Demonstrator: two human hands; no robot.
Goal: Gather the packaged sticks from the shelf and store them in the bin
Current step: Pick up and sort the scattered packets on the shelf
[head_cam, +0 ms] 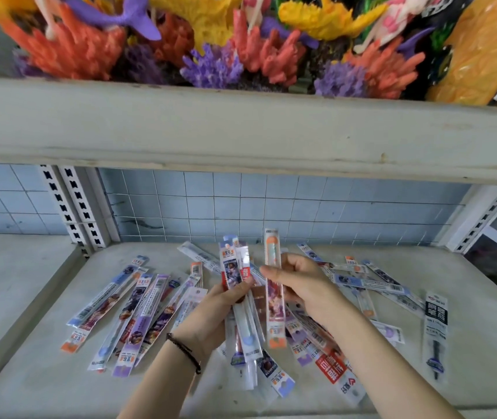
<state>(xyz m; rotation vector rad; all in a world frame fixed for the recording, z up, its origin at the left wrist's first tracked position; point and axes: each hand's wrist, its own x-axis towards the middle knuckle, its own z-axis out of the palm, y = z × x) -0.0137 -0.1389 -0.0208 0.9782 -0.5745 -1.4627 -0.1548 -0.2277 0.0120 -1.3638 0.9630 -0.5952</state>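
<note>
Head view, looking down on the grey shelf point(44, 358), and it's busy. The left hand point(211, 313) is up over the middle of the shelf, fingers and thumb curled round a bundle of packaged sticks point(233, 267) that stands nearly upright and fans out at the top. The right hand point(304, 285) is just beside it, also above the shelf's middle, pinching a single orange-tipped packet point(275, 309) held upright, close to the bundle but a little apart from it.

A dark cord bracelet point(183, 350) sits on the left wrist. Down on the shelf itself, plenty more: a loose spread of packets point(126, 309) across the shelf's left half, overlapping at angles, and another scatter point(371, 279) on its right half. One black-labelled packet point(436, 328) lies alone toward the shelf's right edge.

Behind the shelf, a blue tiled wall point(241, 204). Over the shelf, an upper ledge point(241, 131) crowded with orange, purple and yellow coral ornaments point(265, 58).
</note>
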